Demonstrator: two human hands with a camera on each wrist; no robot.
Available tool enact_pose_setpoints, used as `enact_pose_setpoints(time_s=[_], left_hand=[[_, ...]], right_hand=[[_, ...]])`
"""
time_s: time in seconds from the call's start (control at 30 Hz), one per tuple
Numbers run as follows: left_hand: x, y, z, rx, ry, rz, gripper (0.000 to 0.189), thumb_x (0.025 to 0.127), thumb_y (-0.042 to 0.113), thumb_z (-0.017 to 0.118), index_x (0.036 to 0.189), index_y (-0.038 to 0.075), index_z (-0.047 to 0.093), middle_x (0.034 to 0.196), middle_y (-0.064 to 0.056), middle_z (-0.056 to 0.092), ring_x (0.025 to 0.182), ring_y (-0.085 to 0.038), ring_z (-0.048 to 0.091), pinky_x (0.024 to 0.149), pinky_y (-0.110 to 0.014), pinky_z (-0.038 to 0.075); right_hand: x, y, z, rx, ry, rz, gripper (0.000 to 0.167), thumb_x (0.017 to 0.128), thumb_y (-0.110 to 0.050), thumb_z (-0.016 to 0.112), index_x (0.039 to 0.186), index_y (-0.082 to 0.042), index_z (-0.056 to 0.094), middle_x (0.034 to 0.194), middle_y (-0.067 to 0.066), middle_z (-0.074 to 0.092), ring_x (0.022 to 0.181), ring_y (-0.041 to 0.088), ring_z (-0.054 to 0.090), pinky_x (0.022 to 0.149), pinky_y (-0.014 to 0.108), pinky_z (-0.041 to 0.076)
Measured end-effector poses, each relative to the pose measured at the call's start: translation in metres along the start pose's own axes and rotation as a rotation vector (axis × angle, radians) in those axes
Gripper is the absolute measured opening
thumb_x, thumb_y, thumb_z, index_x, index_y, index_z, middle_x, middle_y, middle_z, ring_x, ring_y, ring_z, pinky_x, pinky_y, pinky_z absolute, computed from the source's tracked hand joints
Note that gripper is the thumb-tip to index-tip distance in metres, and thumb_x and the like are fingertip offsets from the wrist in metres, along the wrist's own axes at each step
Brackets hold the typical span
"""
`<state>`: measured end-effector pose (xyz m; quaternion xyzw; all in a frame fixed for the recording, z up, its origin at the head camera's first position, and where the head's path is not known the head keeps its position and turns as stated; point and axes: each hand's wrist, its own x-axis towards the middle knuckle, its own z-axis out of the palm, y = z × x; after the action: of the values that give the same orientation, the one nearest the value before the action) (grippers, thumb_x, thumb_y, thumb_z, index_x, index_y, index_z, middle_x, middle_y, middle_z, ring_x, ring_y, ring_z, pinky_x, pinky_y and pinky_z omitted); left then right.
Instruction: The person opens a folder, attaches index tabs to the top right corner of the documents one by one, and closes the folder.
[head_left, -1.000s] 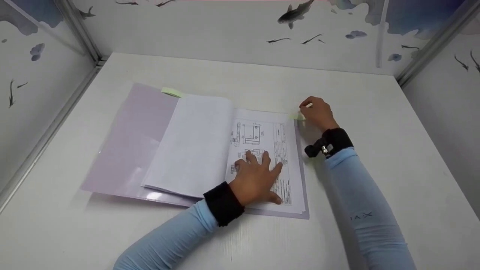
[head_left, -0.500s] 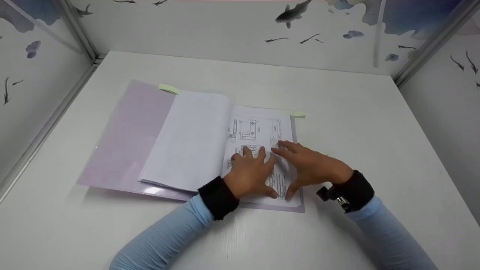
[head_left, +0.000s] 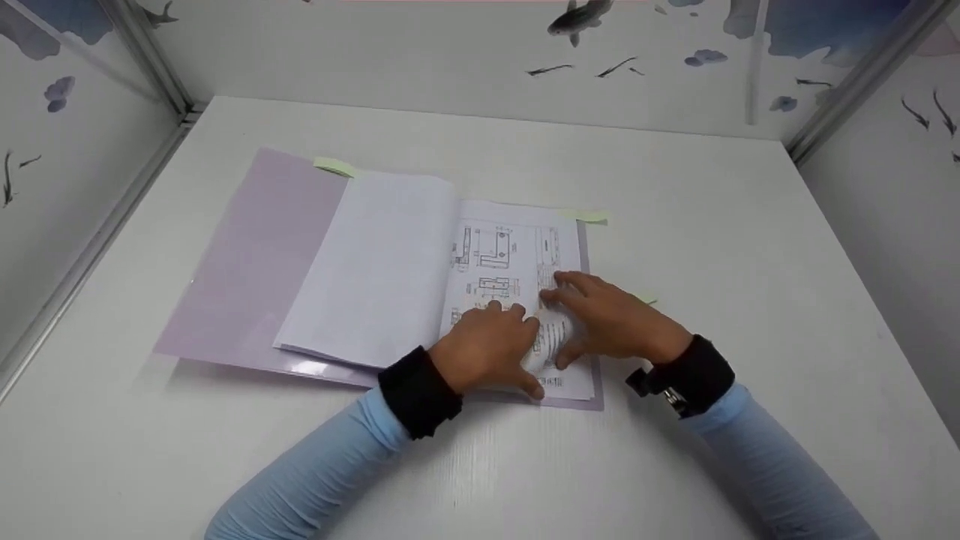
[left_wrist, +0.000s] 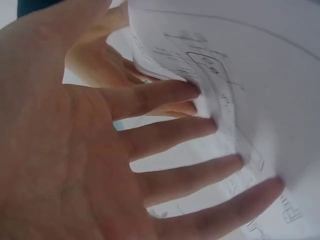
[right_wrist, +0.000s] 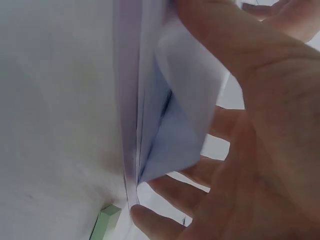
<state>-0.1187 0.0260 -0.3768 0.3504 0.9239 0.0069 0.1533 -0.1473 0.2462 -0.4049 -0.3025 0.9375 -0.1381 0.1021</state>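
Observation:
A pale purple folder lies spread on the white table. Blank paper is turned to its left side; on the right is a page printed with technical drawings. My left hand rests on this page, its fingers spread and its thumb near the lower edge. At the page's right edge, my right hand has bunched the paper between thumb and fingers. The right wrist view shows a raised fold of paper inside that hand's grasp, above the sheets below.
Pale green sticky tabs stick out at the top of the left paper and at the top right of the drawing page. A green sliver peeks out behind my right hand. Patterned wall panels enclose the table.
My right hand came down from the top right tab to the page's right edge. The page, flat before, now bulges between the hands. My left hand has stayed on it.

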Motion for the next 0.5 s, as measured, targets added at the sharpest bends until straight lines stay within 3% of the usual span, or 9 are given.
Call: enact_pose_setpoints(time_s=[0.1,0.23,0.3,0.4,0.5], left_hand=[[-0.011,-0.003,0.004,-0.017,0.073,0.03,0.053,0.088,0.047,0.079,0.119,0.006,0.068,0.106,-0.008,0.07,0.089,-0.026,0.063,0.073,-0.039,0.057],[-0.024,-0.007,0.012,0.037,0.28,0.05,0.009,0.092,0.016,0.072,0.092,0.007,0.072,0.079,-0.005,0.069,0.068,-0.021,0.064,0.057,-0.035,0.054],[-0.031,-0.01,0.014,0.079,0.387,0.031,0.009,0.092,0.009,0.069,0.084,0.008,0.071,0.068,-0.004,0.065,0.058,-0.018,0.061,0.049,-0.033,0.051],[-0.04,-0.015,0.018,0.1,0.527,-0.027,0.012,0.087,0.004,0.067,0.076,0.007,0.069,0.06,-0.003,0.06,0.049,-0.014,0.049,0.042,-0.03,0.04],[-0.049,-0.021,0.023,0.057,0.627,-0.091,0.013,0.084,0.005,0.066,0.071,0.006,0.064,0.056,-0.002,0.055,0.047,-0.012,0.037,0.041,-0.028,0.028]], right_hand=[[0.001,0.001,0.003,-0.019,0.066,-0.035,0.073,0.072,-0.037,0.094,0.133,-0.009,0.065,0.147,0.02,0.057,0.136,0.04,0.055,0.115,0.054,0.044],[-0.003,0.002,-0.005,0.016,0.095,-0.023,0.067,0.077,-0.039,0.09,0.133,-0.011,0.066,0.143,0.015,0.06,0.133,0.036,0.057,0.112,0.051,0.047],[-0.005,0.002,-0.014,0.056,0.113,-0.008,0.073,0.082,-0.043,0.085,0.143,-0.015,0.059,0.147,0.014,0.056,0.133,0.034,0.056,0.11,0.051,0.049],[-0.007,0.002,-0.028,0.057,0.246,-0.015,0.073,0.092,-0.042,0.076,0.153,-0.016,0.045,0.148,0.015,0.052,0.133,0.033,0.056,0.107,0.051,0.051],[-0.007,0.002,-0.033,0.031,0.383,-0.017,0.054,0.099,-0.027,0.071,0.145,-0.01,0.049,0.135,0.015,0.058,0.121,0.031,0.063,0.099,0.047,0.055]])
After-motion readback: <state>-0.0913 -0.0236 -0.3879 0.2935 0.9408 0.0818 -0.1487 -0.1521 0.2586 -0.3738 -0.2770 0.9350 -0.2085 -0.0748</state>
